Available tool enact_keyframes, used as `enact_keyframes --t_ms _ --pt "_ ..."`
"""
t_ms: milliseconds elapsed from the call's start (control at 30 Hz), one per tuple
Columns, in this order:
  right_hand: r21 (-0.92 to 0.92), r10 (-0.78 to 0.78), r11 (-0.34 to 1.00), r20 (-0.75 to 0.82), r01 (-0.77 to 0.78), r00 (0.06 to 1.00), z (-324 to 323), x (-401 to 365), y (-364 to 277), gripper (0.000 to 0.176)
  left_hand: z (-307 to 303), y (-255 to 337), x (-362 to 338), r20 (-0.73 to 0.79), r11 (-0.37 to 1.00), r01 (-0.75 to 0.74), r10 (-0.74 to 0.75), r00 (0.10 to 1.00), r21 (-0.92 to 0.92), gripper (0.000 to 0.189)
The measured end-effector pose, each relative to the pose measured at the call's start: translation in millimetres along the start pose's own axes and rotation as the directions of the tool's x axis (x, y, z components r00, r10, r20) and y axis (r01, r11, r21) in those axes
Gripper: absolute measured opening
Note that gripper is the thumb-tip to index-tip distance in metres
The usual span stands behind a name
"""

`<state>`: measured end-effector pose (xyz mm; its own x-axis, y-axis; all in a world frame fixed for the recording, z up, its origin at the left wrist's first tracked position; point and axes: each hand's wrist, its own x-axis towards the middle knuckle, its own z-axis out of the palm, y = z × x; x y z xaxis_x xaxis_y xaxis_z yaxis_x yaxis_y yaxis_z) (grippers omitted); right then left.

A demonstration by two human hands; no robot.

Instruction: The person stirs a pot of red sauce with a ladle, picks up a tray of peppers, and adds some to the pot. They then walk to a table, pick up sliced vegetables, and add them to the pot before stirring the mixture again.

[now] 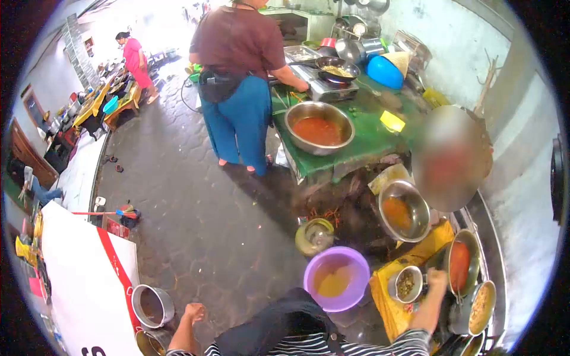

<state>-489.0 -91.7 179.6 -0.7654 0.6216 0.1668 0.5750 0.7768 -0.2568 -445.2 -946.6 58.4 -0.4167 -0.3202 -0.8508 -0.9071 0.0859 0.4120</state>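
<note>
So the right hand [437, 279] is curled up between the small pot [405, 283] at its 9 o'clock and the pan of red sauce [460, 267] at 2, but I can't tell if it's gripping anything. A pot of pale food [481, 305] sits at 4, and the purple basin [336, 279] is further out at 9. The left hand [195, 311] looks loosely bent, can't tell how closed, with a metal pot [153, 305] at its 9.

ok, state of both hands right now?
Left hand: curled, no object visible.
Right hand: curled by the pan of red food; can't tell if holding anything.
</note>
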Motion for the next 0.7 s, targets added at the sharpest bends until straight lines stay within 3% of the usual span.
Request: enact_keyframes --t_ms 33,100,167,233,267,300,367,400,433,467,533,567,600,633,667,700 --pt "-0.027 0.197 0.978 -0.222 -0.208 0.955 -21 38 21 0.024 -6 9 15 -0.017 0.999 0.014 -0.013 1.000 0.049 0.019" --pt "-0.086 -0.009 0.996 -0.334 -0.021 0.942 -69 87 56 0.031 -7 44 36 -0.016 0.993 -0.055 0.057 0.998 0.107 0.021" --pt "0.027 0.154 0.988 -0.228 -0.151 0.962 -77 137 80 0.035 4 91 53 0.025 0.968 -0.232 0.231 0.973 0.096 0.023" --pt "0.069 0.119 0.993 -0.482 -0.098 0.868 -43 158 55 0.032 19 138 54 0.045 0.936 -0.349 0.347 0.937 0.050 0.024" --pt "0.018 0.125 0.991 -0.535 -0.136 0.836 -5 173 61 0.027 31 161 46 0.031 0.931 -0.365 0.364 0.931 0.024 0.024" --pt "-0.036 0.186 0.977 -0.333 -0.210 0.924 -21 144 -49 0.024 44 184 39 0.017 0.924 -0.382 0.382 0.924 -0.002 0.023" --pt "-0.291 0.093 0.953 0.022 -0.082 0.995 92 140 -65 0.024 51 205 38 0.060 0.916 -0.400 0.400 0.914 -0.024 0.023" --pt "-0.336 0.023 0.941 0.153 0.030 0.988 122 107 -126 0.023 53 206 43 0.120 0.914 -0.404 0.404 0.907 -0.021 0.024" --pt "-0.017 0.088 0.996 -0.084 -0.089 0.993 156 73 -197 0.025 54 209 48 0.183 0.912 -0.410 0.408 0.895 -0.026 0.024" --pt "0.068 0.148 0.979 0.417 -0.193 0.897 170 46 -253 0.030 53 209 47 0.192 0.921 -0.390 0.381 0.904 0.009 0.025" --pt "0.019 -0.264 0.943 0.650 0.332 0.712 333 -6 -283 0.033 40 207 41 0.127 0.952 -0.304 0.304 0.944 -0.022 0.026" --pt "0.353 -0.326 0.933 0.757 0.066 0.566 344 -35 -350 0.031 28 206 40 0.092 0.965 -0.262 0.264 0.960 -0.032 0.026" --pt "0.531 -0.377 0.727 0.839 -0.436 0.392 350 -64 -421 0.029 15 200 41 0.014 0.974 -0.217 0.219 0.976 -0.066 0.027" --pt "0.410 -0.413 0.489 0.886 -0.770 0.210 352 -92 -494 0.028 0 192 43 -0.001 0.975 -0.176 0.177 0.984 -0.138 0.026" --pt "0.634 -0.620 0.773 0.764 -0.028 0.178 279 -93 -579 0.028 -17 184 47 -0.016 0.968 -0.138 0.138 0.990 -0.210 0.025" --pt "0.848 -0.886 0.461 0.456 0.261 0.082 301 -115 -621 0.029 -35 180 47 -0.065 0.961 -0.125 0.112 0.992 -0.248 0.025"
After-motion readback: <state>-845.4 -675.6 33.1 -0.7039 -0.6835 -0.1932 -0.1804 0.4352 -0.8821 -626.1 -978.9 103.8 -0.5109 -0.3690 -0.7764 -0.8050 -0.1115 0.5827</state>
